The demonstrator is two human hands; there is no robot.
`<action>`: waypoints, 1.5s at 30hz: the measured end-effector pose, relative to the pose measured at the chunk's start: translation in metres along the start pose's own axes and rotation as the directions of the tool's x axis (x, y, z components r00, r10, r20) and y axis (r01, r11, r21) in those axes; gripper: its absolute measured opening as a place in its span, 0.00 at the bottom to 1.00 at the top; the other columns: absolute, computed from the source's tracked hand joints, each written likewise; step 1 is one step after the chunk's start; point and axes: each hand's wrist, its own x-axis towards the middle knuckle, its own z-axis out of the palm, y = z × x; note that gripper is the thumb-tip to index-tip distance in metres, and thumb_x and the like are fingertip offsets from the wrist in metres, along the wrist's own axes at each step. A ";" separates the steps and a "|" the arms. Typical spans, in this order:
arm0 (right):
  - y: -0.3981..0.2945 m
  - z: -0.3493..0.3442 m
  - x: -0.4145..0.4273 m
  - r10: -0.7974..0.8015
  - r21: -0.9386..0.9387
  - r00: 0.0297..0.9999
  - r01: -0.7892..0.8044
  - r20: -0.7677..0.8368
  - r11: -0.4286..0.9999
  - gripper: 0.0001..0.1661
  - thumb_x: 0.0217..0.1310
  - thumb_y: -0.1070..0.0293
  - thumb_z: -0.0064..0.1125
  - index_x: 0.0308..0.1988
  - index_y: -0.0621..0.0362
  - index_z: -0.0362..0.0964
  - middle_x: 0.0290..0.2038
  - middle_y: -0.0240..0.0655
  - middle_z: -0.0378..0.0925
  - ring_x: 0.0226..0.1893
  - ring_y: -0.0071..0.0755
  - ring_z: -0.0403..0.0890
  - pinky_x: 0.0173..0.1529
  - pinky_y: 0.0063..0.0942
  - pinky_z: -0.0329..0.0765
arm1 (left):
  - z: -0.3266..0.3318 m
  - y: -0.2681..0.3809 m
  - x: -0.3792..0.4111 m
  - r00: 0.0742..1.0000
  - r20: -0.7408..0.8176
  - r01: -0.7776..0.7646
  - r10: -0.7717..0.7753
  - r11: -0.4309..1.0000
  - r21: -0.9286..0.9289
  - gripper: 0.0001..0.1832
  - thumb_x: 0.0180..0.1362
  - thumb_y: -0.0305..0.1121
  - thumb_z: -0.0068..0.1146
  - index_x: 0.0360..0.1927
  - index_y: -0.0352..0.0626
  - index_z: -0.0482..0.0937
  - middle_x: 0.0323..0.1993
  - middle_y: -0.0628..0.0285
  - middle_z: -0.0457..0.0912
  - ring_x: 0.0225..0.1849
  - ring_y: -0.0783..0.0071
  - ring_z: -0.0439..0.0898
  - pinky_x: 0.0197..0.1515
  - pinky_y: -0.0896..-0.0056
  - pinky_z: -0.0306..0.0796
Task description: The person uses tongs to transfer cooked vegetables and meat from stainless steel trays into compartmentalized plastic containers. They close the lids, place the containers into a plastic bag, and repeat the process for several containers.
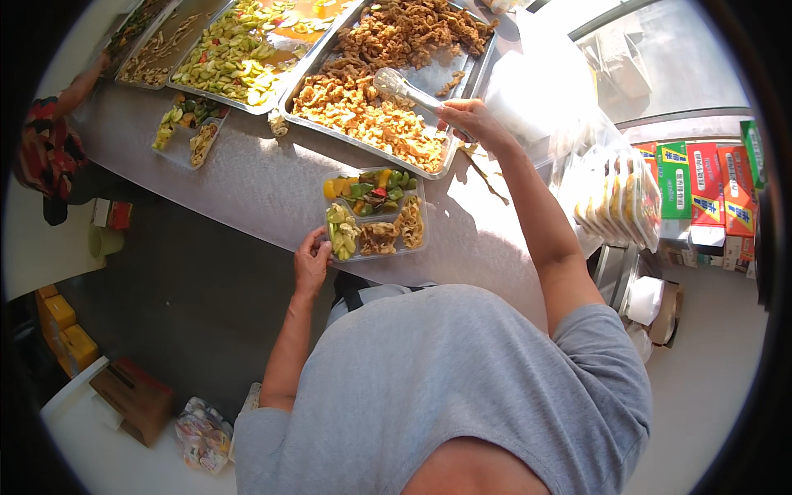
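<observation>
My right hand [473,120] grips the handle of metal serving tongs [408,90], whose head is over fried food in a large steel tray [286,106]. Browner pieces [408,31] fill the far part of that tray and lighter golden ones [365,120] the near part. At the table edge, my left hand [312,263] holds the left corner of a clear compartment meal box [424,204]. In the box lie mixed peppers [377,190], sliced green vegetable [342,232], a browned fried piece [378,238] and a pale shredded food [412,221].
Left of the fried food stands a tray of sliced green vegetable [238,62], with further trays beyond. Another filled box [189,130] sits near a co-worker's arm [80,86]. Stacked filled boxes [619,198] and coloured cartons [705,185] are at right. A dried scrap [486,173] lies on the table [260,179].
</observation>
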 end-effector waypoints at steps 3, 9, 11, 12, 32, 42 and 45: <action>-0.005 -0.003 -0.040 0.005 0.022 0.999 -0.006 0.032 1.000 0.18 0.69 0.52 0.55 0.36 0.55 0.79 0.27 0.21 0.76 0.21 0.09 0.66 0.23 0.15 0.62 | -0.001 0.006 0.003 0.999 0.034 -0.008 0.008 1.000 0.003 0.17 0.63 0.27 0.55 0.57 0.42 0.77 0.30 0.71 0.77 0.28 0.86 0.74 0.30 0.82 0.72; -0.004 0.029 -0.146 0.150 -0.091 0.961 -0.132 0.233 0.987 0.24 0.64 0.50 0.60 0.46 0.59 0.80 0.24 0.26 0.77 0.15 0.13 0.65 0.19 0.16 0.61 | -0.002 -0.001 0.000 1.000 0.003 -0.011 0.011 1.000 -0.013 0.17 0.63 0.28 0.56 0.56 0.41 0.78 0.29 0.71 0.77 0.27 0.87 0.74 0.31 0.82 0.73; 0.005 0.043 -0.169 0.199 -0.135 0.937 -0.166 0.286 0.977 0.25 0.64 0.51 0.60 0.51 0.58 0.79 0.24 0.26 0.77 0.16 0.15 0.65 0.20 0.18 0.62 | -0.002 -0.005 0.000 0.999 0.000 -0.040 0.040 0.999 -0.006 0.17 0.63 0.28 0.56 0.56 0.41 0.78 0.29 0.71 0.77 0.27 0.87 0.74 0.31 0.82 0.73; 0.008 0.051 -0.176 0.211 -0.169 0.934 -0.167 0.289 0.971 0.24 0.64 0.51 0.61 0.50 0.58 0.79 0.23 0.25 0.77 0.17 0.15 0.65 0.22 0.19 0.63 | 0.000 0.000 0.001 1.000 0.003 -0.029 0.029 1.000 -0.004 0.17 0.63 0.28 0.56 0.56 0.41 0.78 0.29 0.71 0.77 0.27 0.87 0.74 0.30 0.82 0.73; 0.013 0.074 -0.203 0.017 -0.357 1.000 -0.007 0.024 0.934 0.22 0.63 0.54 0.61 0.50 0.59 0.78 0.23 0.38 0.77 0.23 0.28 0.75 0.31 0.31 0.71 | 0.002 0.005 -0.010 0.997 0.061 -0.048 0.042 0.992 0.113 0.27 0.62 0.27 0.55 0.66 0.46 0.69 0.27 0.69 0.76 0.26 0.86 0.74 0.29 0.81 0.74; 0.050 0.020 -0.025 0.069 -0.256 0.958 -0.143 -0.279 0.956 0.32 0.58 0.43 0.60 0.50 0.59 0.78 0.33 0.45 0.83 0.35 0.43 0.83 0.44 0.39 0.77 | 0.015 0.006 -0.011 0.994 0.105 -0.052 0.041 0.994 0.099 0.28 0.62 0.26 0.54 0.67 0.46 0.68 0.26 0.71 0.75 0.25 0.86 0.73 0.27 0.81 0.73; 0.055 0.022 0.017 -0.040 -0.399 0.949 -0.093 -0.313 0.912 0.34 0.56 0.41 0.60 0.51 0.58 0.78 0.44 0.49 0.81 0.45 0.49 0.82 0.51 0.41 0.76 | 0.018 0.005 -0.015 0.993 0.112 -0.052 0.040 0.993 0.103 0.28 0.62 0.26 0.54 0.67 0.47 0.68 0.26 0.71 0.75 0.25 0.86 0.74 0.27 0.81 0.74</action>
